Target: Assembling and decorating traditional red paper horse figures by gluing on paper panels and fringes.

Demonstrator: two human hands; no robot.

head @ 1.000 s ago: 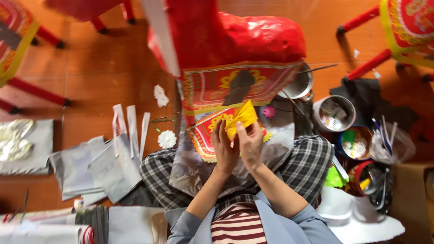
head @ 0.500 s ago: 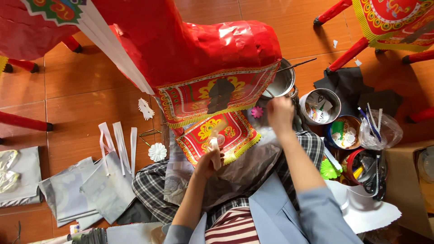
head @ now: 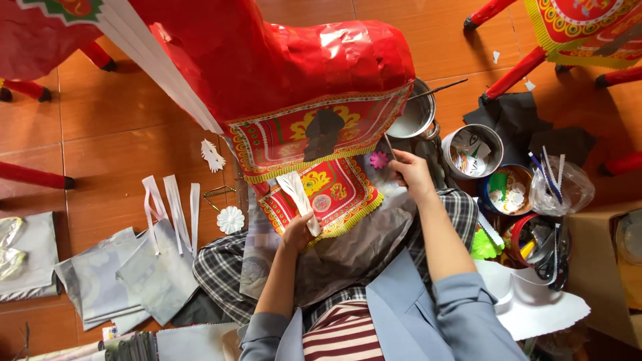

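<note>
The person sat on the orange tiled floor with a sheet of grey paper spread over the lap. The left hand was closed around a white cut-paper strip, holding it upright over a red and yellow patterned paper panel that lay on the lap. The right hand was pinched shut on a thin stick, just beside a small pink paper flower. Above both hands stood a big red paper horse figure, a matching patterned cloth panel hanging from its side. To the right, a metal pot and 2 tins of paper scraps sat close together. A white paper flower and white strips lay on the floor to the left.
</note>
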